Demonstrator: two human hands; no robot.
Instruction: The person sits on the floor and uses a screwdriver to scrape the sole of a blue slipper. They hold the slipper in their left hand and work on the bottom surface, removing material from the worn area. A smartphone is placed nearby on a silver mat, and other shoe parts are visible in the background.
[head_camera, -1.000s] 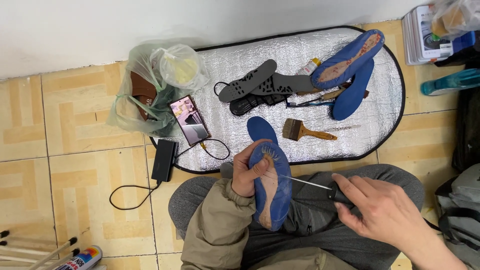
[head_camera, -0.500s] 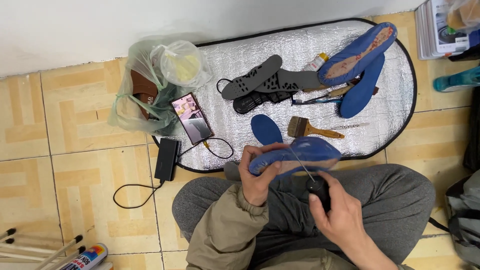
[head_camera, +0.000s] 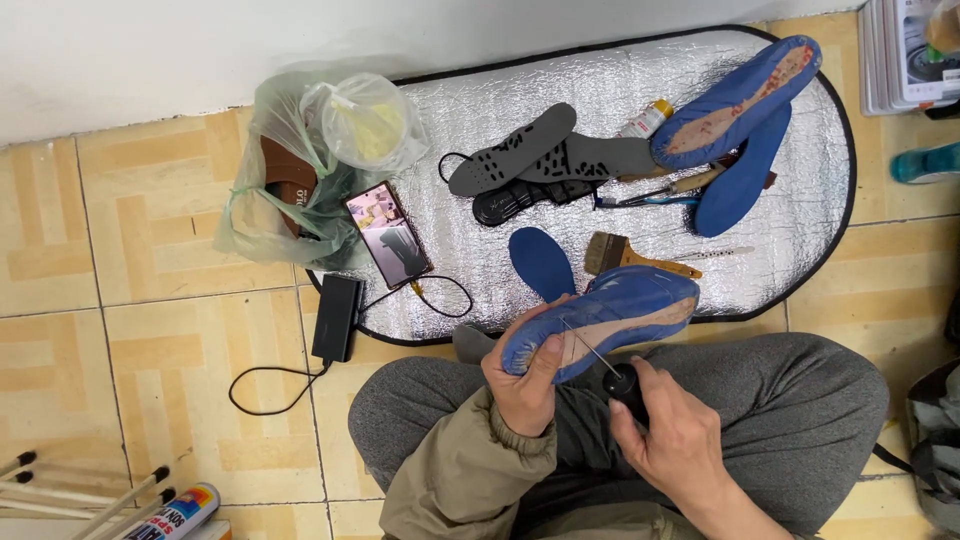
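We see the left hand clamped on the near end of a blue foam insole with a worn tan patch, held over the lap in grey trousers. The right hand grips a black-handled awl, its thin metal shaft lying across the insole. Just beyond, a wooden-handled brush rests on the silver quilted mat.

Spray can and sticks cut off.
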